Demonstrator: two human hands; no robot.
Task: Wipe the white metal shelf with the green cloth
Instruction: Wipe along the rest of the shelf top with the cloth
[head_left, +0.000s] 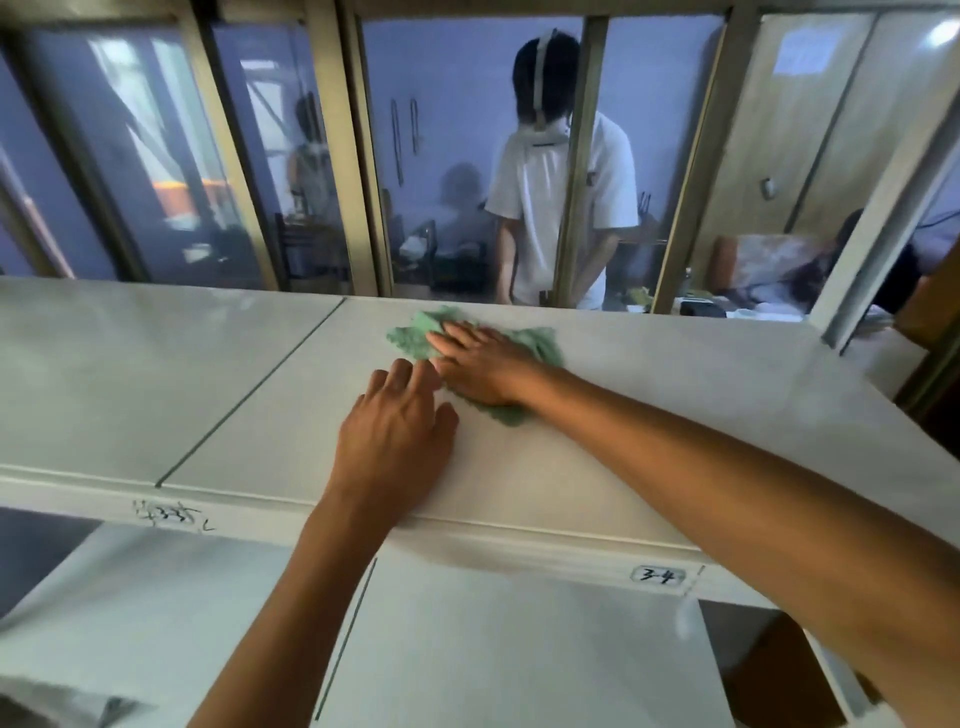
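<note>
I cannot see all of the green cloth (540, 343), because my right hand (480, 369) lies flat on top of it and hides its middle. Only the edges peek out: one bunch past the fingers (449, 340) toward the window, one bit on the far side of the hand, and a small corner by my wrist. The cloth sits on the top of the white metal shelf (649, 415), near the back edge, a little right of the dark seam that runs across the top. My right fingers are straight and close together, pressing down on the cloth, not curled round it. My left hand (397, 431) rests flat on the bare shelf just beside the cloth, fingers spread a little and holding nothing. Its fingertips almost touch my right hand.

Both my arms are cut off at the bottom of the view. A label (658, 575) on the front edge reads 3-4. Another scribble farther left is too messy to read. Behind the glass a person in a white shirt (545, 208) stands, partly hidden by a window bar.
</note>
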